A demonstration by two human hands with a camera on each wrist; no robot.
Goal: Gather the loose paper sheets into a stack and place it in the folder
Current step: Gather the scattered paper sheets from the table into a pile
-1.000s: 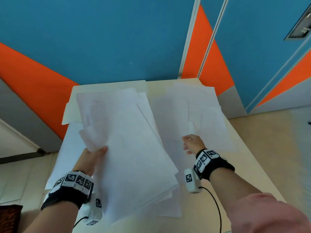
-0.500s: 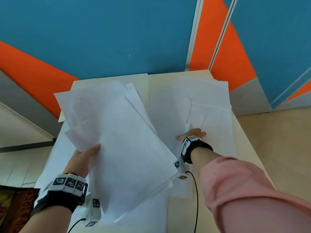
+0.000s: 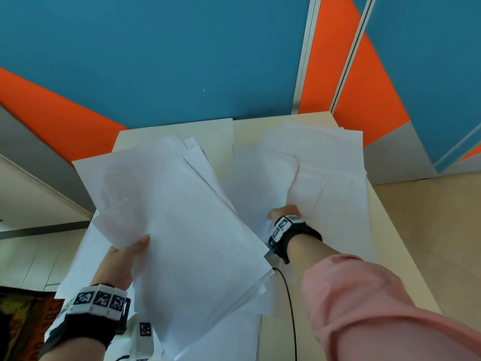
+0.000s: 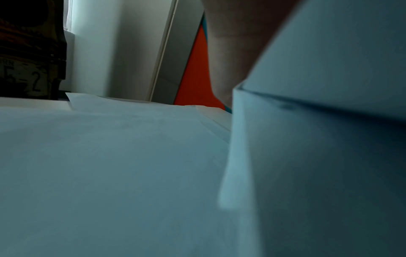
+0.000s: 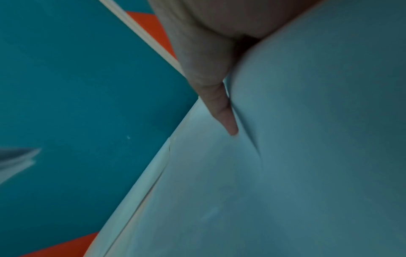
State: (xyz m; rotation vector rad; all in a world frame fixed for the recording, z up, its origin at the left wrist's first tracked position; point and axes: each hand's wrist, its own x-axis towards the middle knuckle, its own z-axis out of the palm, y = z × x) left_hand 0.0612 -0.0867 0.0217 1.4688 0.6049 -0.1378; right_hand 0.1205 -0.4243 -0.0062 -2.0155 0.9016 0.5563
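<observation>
Left hand point(image 3: 122, 259) grips a fanned paper stack point(image 3: 182, 230), long axis pointing away; right hand point(image 3: 285, 213) pinches loose sheets point(image 3: 325, 178) beyond it. No legible writing.

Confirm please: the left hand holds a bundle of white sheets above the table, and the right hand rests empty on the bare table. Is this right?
Not entirely. The right hand is not empty on bare table: the right wrist view shows its thumb pinching white sheets, lifting them on the right side. The rest is right: the left hand holds a bundle of sheets above the table, as the head view shows.
</observation>
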